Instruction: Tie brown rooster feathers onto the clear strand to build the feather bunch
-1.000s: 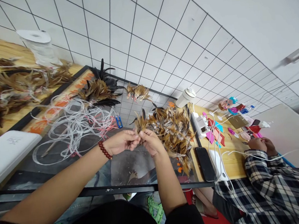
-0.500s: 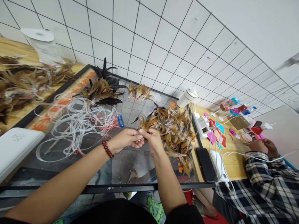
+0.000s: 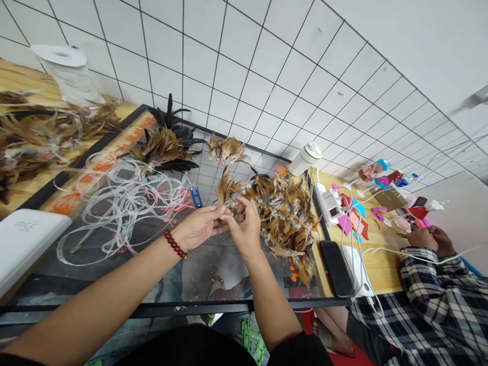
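A small tuft of brown feathers (image 3: 227, 187) stands up from between my fingertips over the dark glass tabletop. My left hand (image 3: 200, 225) pinches its base between thumb and fingers; a dark red bead bracelet circles that wrist. My right hand (image 3: 246, 228) meets it from the other side, its thumb at the same base and its fingers curled. The exact grip at the quill ends is hidden by the fingers. Just right of my right hand lies a large pile of brown feathers (image 3: 287, 216). Blue thread snips (image 3: 195, 197) lie beyond my left hand.
Tangled clear tubing or ribbon (image 3: 122, 208) spreads to the left, near a white box-like device (image 3: 23, 248). Black and brown feathers (image 3: 166, 147) lie behind it. A white cup (image 3: 305, 159), phone (image 3: 336, 269) and cables border the right. A co-worker in a plaid shirt (image 3: 455, 301) sits there.
The feather tuft now rises more upright and clear of the pile. My right hand has shifted slightly left, its fingers lifted and curled above the thumb.
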Tool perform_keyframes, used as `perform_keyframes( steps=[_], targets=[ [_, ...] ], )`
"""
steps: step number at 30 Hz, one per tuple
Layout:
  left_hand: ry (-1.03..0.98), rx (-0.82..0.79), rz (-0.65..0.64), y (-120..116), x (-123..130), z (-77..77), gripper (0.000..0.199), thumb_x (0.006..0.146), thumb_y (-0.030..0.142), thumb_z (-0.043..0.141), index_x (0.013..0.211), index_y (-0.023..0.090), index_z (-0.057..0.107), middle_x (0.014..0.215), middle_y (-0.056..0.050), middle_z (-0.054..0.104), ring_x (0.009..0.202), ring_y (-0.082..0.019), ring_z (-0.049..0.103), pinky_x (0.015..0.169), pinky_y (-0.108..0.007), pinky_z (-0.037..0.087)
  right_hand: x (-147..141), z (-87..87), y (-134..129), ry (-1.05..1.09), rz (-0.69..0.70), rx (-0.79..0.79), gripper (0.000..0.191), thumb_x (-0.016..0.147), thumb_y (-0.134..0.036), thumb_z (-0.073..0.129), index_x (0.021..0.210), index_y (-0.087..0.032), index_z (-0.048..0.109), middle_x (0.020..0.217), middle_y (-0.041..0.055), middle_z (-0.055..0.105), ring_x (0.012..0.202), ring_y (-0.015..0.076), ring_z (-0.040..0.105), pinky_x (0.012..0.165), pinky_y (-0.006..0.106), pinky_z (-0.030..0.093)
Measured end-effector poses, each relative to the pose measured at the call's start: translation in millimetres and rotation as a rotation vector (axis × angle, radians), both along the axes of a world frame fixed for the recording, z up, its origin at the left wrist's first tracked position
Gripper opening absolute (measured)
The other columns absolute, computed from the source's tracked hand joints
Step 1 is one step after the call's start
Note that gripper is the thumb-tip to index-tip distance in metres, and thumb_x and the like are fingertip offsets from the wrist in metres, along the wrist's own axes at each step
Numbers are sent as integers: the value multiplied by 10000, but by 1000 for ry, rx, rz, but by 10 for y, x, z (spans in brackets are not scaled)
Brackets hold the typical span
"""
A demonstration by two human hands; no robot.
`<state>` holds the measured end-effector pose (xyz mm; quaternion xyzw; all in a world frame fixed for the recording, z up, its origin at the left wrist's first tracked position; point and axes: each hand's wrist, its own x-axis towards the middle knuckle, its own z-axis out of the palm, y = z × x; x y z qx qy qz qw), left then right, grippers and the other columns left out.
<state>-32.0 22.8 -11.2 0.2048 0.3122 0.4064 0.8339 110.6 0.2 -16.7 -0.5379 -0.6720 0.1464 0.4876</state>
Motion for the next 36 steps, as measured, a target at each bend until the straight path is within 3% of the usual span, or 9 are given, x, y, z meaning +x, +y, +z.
perform_keyframes(
  steps=[5, 9, 11, 15, 19, 23, 26, 28, 36],
  targets=[
    [21, 52, 109, 0, 18, 12, 134, 709, 188, 793, 736, 102, 694, 762, -50, 683, 703, -136, 648, 713, -280, 550, 26, 14, 38, 34, -81, -11, 484, 758, -412, 725, 1159, -181, 586, 839, 10, 533, 728, 142, 499, 705, 271, 454],
    [65, 66, 282, 50, -9, 11, 119, 750, 198, 752, 755, 102, 683, 618, -3, 597, 565, -93, 566, 596, -224, 503, 285, 127, 64, -37, -61, -53, 235, 823, -336, 649, 1006, -191, 679, 831, 21, 583, 678, 131, 510, 681, 263, 449],
    [83, 57, 335, 81, -32, 13, 114, 771, 202, 728, 762, 103, 673, 576, 16, 552, 528, -82, 530, 570, -212, 484, 449, 166, 66, -176, 27, -153, 109, 829, -243, 616, 861, -214, 716, 817, 20, 613, 696, 136, 545, 702, 264, 451],
    [106, 31, 376, 106, -53, 18, 93, 793, 180, 694, 770, 97, 661, 568, 21, 534, 518, -77, 515, 564, -205, 475, 591, 140, 56, -327, 299, -340, 143, 778, -135, 641, 800, -234, 741, 797, 15, 650, 783, 150, 601, 761, 263, 463],
    [90, 34, 357, 86, -40, 14, 71, 788, 156, 693, 773, 96, 660, 587, 17, 544, 527, -76, 524, 561, -202, 477, 486, 78, 50, -443, 375, -408, 126, 747, -125, 671, 772, -229, 739, 801, 19, 650, 801, 158, 594, 776, 279, 448],
    [119, 32, 277, 55, -13, 7, 75, 779, 156, 710, 766, 93, 671, 608, -9, 593, 551, -93, 569, 587, -222, 507, 351, 95, 59, -30, 290, -443, 59, 786, -238, 646, 760, -194, 677, 712, 3, 627, 670, 129, 565, 687, 262, 452],
    [163, 40, 214, 31, 6, -1, 94, 766, 172, 733, 760, 92, 684, 685, -53, 664, 608, -116, 625, 641, -249, 537, 258, 123, 74, 471, 259, -568, 220, 764, -399, 670, 798, -183, 644, 643, -7, 634, 585, 117, 570, 601, 247, 468],
    [182, 48, 183, 18, 12, -11, 123, 747, 199, 758, 760, 95, 692, 737, -70, 693, 637, -126, 646, 662, -258, 546, 197, 129, 85, 645, 250, -622, 296, 703, -450, 722, 784, -177, 640, 628, 0, 653, 552, 111, 572, 559, 237, 466],
    [304, 84, -6, -23, 17, 14, 302, 615, 338, 850, 723, 95, 707, 718, -117, 718, 634, -171, 665, 625, -279, 525, 73, 73, 100, 600, 83, -439, 288, 679, -441, 727, 754, -182, 628, 633, -14, 661, 578, 116, 597, 592, 251, 498]
  ],
)
